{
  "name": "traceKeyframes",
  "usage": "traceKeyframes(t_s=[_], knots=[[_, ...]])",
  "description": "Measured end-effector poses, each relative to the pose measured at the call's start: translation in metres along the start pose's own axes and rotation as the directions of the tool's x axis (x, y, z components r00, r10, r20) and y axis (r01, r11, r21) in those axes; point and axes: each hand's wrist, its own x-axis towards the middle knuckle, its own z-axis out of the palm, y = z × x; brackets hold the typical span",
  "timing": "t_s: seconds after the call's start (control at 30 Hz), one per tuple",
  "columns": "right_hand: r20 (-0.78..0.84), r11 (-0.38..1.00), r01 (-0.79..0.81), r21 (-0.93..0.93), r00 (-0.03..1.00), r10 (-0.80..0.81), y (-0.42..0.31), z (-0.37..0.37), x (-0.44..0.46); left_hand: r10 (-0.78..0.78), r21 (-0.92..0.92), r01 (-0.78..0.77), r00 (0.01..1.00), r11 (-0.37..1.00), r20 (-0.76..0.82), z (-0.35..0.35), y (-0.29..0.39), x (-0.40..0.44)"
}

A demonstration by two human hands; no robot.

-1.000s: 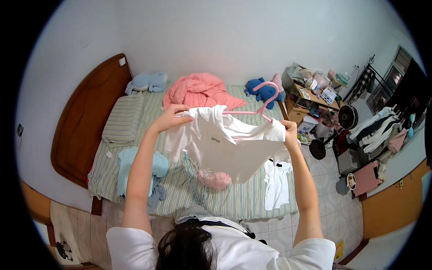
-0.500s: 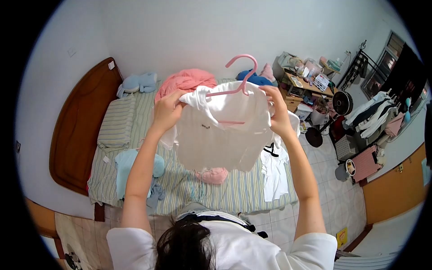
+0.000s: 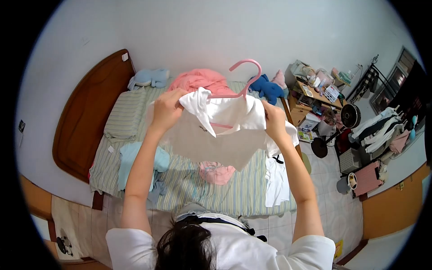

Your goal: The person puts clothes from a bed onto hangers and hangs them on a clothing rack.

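Observation:
A white hooded shirt hangs stretched out in front of me above the bed, with small dark lettering near its neck. Inside it sits a pink clothes hanger, its hook standing up out of the neck opening. My left hand is closed on the shirt at its left shoulder, beside the hood. On the opposite shoulder my right hand grips the cloth. Fabric hides most of the hanger's arms and some fingertips.
Below is a bed with a striped sheet. On it lie a pink blanket, light blue clothing, a pink cloth, a white garment and a blue plush toy. A black fan stands at the right.
Both hands still hold the shirt. It has tilted, its hood falling forward over the neck and its lower part looking shorter. The camera's view has shifted slightly.

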Motion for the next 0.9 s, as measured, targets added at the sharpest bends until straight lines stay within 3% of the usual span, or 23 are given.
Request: traceKeyframes(t_s=[0.17, 0.37, 0.47, 0.67, 0.83, 0.9], knots=[[0.128, 0.989, -0.023, 0.143, 0.992, 0.004, -0.014, 0.018, 0.01, -0.111, 0.003, 0.111, 0.993, 0.994, -0.04, -0.021, -0.015, -0.018], [0.24, 0.964, -0.087, 0.25, 0.971, 0.025, -0.026, 0.055, 0.019, -0.225, 0.147, 0.235, 0.971, 0.961, -0.078, -0.068, -0.052, -0.051], [0.242, 0.964, -0.086, 0.252, 0.97, 0.024, -0.031, 0.085, 0.018, -0.212, 0.283, 0.229, 0.973, 0.931, -0.088, -0.089, -0.056, -0.062], [0.223, 0.923, -0.038, 0.383, 0.973, -0.053, -0.096, 0.148, 0.02, -0.163, 0.371, 0.173, 0.985, 0.913, -0.059, -0.129, -0.081, -0.098], [0.182, 0.889, -0.019, 0.458, 0.981, -0.072, -0.133, 0.204, 0.024, -0.34, 0.292, 0.352, 0.936, 0.889, -0.093, -0.167, -0.108, -0.121], [0.273, 0.872, -0.099, 0.48, 0.961, -0.042, -0.15, 0.225, 0.025, -0.425, 0.272, 0.435, 0.9, 0.858, -0.099, -0.185, -0.123, -0.131]])
